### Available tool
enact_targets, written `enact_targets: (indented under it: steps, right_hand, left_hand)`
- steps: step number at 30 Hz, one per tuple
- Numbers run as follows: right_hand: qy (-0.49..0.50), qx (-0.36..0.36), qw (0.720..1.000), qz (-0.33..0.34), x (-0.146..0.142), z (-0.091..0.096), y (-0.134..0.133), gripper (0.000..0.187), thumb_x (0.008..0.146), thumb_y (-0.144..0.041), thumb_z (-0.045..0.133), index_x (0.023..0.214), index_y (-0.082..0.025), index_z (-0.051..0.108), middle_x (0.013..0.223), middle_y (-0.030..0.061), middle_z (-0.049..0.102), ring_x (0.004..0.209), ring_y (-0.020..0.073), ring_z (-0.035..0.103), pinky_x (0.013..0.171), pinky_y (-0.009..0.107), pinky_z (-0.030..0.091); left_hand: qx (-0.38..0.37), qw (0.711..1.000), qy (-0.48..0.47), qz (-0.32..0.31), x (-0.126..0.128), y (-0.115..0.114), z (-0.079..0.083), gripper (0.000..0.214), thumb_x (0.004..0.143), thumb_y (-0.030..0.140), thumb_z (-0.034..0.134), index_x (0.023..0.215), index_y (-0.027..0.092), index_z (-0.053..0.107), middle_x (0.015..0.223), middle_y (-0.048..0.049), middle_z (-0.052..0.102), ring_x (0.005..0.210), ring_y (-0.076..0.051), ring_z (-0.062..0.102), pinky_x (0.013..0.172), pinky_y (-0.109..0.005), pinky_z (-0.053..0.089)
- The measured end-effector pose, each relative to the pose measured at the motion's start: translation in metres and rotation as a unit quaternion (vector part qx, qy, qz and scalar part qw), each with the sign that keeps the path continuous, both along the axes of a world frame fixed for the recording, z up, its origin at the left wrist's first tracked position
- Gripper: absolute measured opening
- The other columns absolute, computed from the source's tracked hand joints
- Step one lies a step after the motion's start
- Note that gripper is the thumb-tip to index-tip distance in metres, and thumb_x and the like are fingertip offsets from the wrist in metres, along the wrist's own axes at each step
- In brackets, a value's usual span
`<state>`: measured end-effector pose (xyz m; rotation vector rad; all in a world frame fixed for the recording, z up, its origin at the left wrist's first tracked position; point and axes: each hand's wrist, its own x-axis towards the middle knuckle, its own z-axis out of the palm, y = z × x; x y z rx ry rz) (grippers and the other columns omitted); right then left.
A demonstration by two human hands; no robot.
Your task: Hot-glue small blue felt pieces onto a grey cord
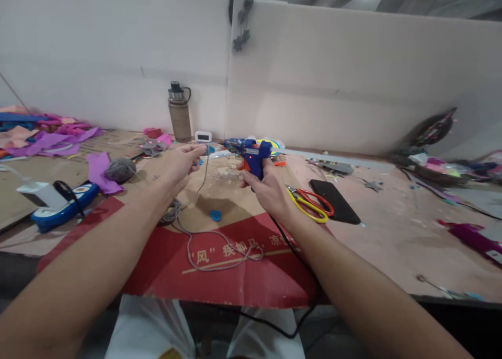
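My right hand (272, 189) is wrapped around the handle of a blue glue gun (257, 159), whose nozzle points left. A long translucent glue stick (314, 156) reaches out of its back. My left hand (178, 166) pinches a thin grey cord (205, 173) that hangs from the fingertips. A small blue piece (212, 149) shows at these fingertips; whether they hold it too, I cannot tell. Below, the cord lies in loose loops on a red cardboard sheet (157, 267). A blue teardrop-shaped piece (215, 215) lies between the hands.
Scissors (314, 205) and a black phone (335, 201) lie right of my right hand. At the back stand a bottle (179, 118) and a small white display (203, 136). Leftward are a grey yarn ball (120, 170), a blue power strip (65, 208) and fabric scraps (55, 139).
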<state>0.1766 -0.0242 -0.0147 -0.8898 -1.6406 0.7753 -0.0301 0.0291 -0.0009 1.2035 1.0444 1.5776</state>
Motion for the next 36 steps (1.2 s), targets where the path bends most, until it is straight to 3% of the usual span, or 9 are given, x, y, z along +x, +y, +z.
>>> enact_targets:
  steps: [10,30,36]
  right_hand:
    - [-0.099,0.040,0.993,-0.047,0.000,-0.010,0.005,0.024,0.085,-0.029,0.052,0.108,-0.021,0.051,0.095,0.0053,0.065,0.069,0.0158,0.058,0.068,0.033,0.050]
    - [-0.127,0.053,0.988,-0.072,-0.004,-0.009,0.003,0.023,0.085,-0.027,0.052,0.107,-0.020,0.052,0.096,0.0089,0.063,0.088,0.0232,0.060,0.076,0.038,0.050]
    - [-0.128,0.048,0.988,-0.071,0.000,-0.011,0.005,0.030,0.085,-0.028,0.052,0.115,-0.020,0.051,0.095,0.0083,0.064,0.080,0.0211,0.060,0.071,0.036,0.049]
  left_hand:
    - [-0.006,1.000,0.001,-0.027,0.003,-0.003,0.000,0.012,0.067,0.022,0.075,0.068,0.014,0.067,0.063,-0.0001,0.055,0.045,-0.003,0.035,0.036,-0.016,0.021]
    - [0.007,0.999,0.047,-0.023,0.009,-0.010,0.000,0.018,0.065,0.029,0.076,0.067,0.013,0.066,0.062,0.0002,0.054,0.050,-0.005,0.035,0.042,-0.019,0.023]
    - [0.000,0.999,0.038,-0.012,0.007,-0.010,0.004,0.019,0.064,0.028,0.076,0.069,0.013,0.066,0.059,0.0019,0.049,0.049,-0.005,0.034,0.041,-0.019,0.021]
